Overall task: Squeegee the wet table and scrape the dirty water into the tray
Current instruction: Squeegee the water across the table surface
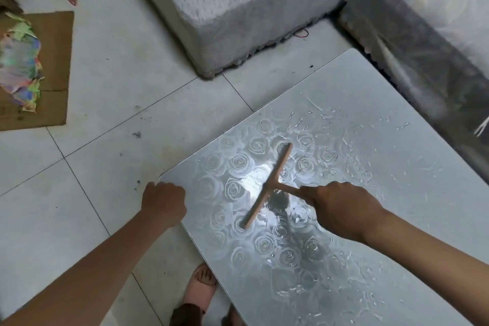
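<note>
A low glossy table (397, 103) with a rose pattern carries streaks and drops of water across its top. On it lies a tan T-shaped squeegee (267, 188), blade down on the wet middle part. My right hand (341, 209) grips the squeegee's handle from the right. My left hand (162, 201) is curled over the table's near left corner, and what its fingers grip is hidden. No tray is in view.
A grey plush ottoman (238, 8) stands on the tiled floor behind the table. A sofa under clear plastic (436, 47) runs along the right. Flat cardboard with coloured paper scraps (31, 69) lies at the left. My sandalled foot (201, 288) is below the table edge.
</note>
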